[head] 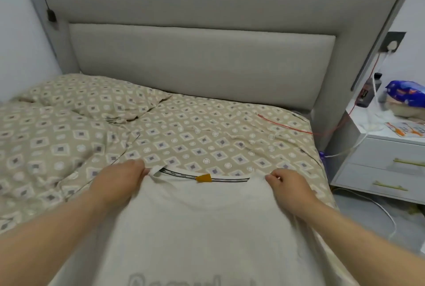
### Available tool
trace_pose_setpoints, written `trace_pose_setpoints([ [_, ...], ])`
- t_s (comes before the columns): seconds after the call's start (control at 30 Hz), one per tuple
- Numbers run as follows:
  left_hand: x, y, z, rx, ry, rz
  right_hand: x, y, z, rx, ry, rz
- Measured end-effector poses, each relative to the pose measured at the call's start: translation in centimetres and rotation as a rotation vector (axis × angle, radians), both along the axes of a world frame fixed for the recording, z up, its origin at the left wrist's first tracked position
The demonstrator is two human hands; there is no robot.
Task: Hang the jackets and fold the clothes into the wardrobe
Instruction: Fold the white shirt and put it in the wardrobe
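Head view is showing both hands working at the neck of a white T-shirt (207,228). The left hand (119,181) is pinching the shoulder just to the left of the orange neck label (203,178), fingers curled into the cloth. The right hand (287,184) is gripping the opposite shoulder, to the right of that label, fingers curled over the fabric edge. Between them the garment is stretching front-up, faint lettering showing low on the chest and the hem running out of frame. It is spreading over the near side of the label, on the bed; whether all of it is resting there I cannot tell.

Beyond the label the patterned bedcover (184,138) is lying rumpled, and farther beyond it the grey padded headboard (202,56) is rising. Well to the right of the label a white nightstand (391,147) is carrying a blue package (407,92), and a red cable (287,124) is trailing onto the cover.

The shirt is looking like thin knit: light, soft and limp, likely sagging and creasing wherever it goes unsupported, though neither slippery nor fragile. The two shoulder points beside the collar are probably the best holds, keeping it taut and square for folding.
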State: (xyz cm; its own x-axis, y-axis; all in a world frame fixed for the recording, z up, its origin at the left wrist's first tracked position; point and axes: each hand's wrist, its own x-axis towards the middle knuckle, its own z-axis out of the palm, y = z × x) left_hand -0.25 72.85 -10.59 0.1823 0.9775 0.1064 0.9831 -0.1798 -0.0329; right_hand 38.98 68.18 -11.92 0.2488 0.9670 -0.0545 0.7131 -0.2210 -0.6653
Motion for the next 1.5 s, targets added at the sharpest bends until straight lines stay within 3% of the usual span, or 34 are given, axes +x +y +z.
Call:
trace_pose_setpoints([
  [0.1,0.1,6.1,-0.1,0.069,0.128,0.0,-0.6,5.9,-1.3,-0.077,-0.034,-0.032],
  [0.2,0.6,10.6,-1.8,0.091,0.105,0.025,-1.4,11.1,-2.7,-0.173,-0.047,-0.086],
  [0.27,0.8,12.5,-3.7,0.073,0.107,0.109,-2.1,13.2,-3.5,-0.118,-0.091,-0.12],
  [0.33,1.8,12.9,-6.1,0.117,0.065,0.204,-3.4,13.4,-4.1,0.011,-0.311,-0.131],
  [0.4,4.0,10.5,-7.5,0.233,-0.138,0.231,-5.8,11.2,-4.7,0.162,-0.584,-0.017],
  [0.47,6.2,5.7,-8.2,0.256,-0.331,0.121,-8.5,6.6,-5.9,0.342,-0.639,0.173],
  [0.53,7.0,-0.8,-9.9,0.055,-0.297,0.004,-10.0,0.8,-8.5,0.33,-0.661,0.323],
  [0.6,5.6,-6.4,-12.8,-0.114,-0.184,-0.012,-9.7,-3.7,-11.4,0.159,-0.7,0.392],
  [0.7,3.8,-9.2,-15.5,-0.197,-0.031,-0.039,-8.6,-6.2,-14.0,-0.03,-0.71,0.403],
  [0.83,4.1,-9.6,-14.2,-0.232,-0.1,0.001,-8.5,-7.9,-13.2,-0.12,-0.677,0.363],
  [1.0,2.1,-16.7,-13.3,-0.296,-0.109,-0.014,-8.9,-15.8,-12.7,-0.184,-0.664,0.349],
  [1.2,-2.7,-27.5,-12.3,-0.366,-0.166,0.031,-9.4,-26.4,-10.1,-0.255,-0.379,0.26],
  [1.3,-5.7,-32.5,-11.8,-0.44,-0.238,0.164,-9.8,-30.3,-8.6,-0.302,-0.24,0.188],
  [1.4,-7.8,-36.3,-10.5,-0.316,-0.406,0.451,-10.1,-33.1,-7.4,-0.324,-0.043,-0.071],
  [1.5,-8.7,-39.0,-8.4,-0.466,-0.596,0.641,-9.6,-34.9,-6.2,-0.464,0.139,-0.258],
])
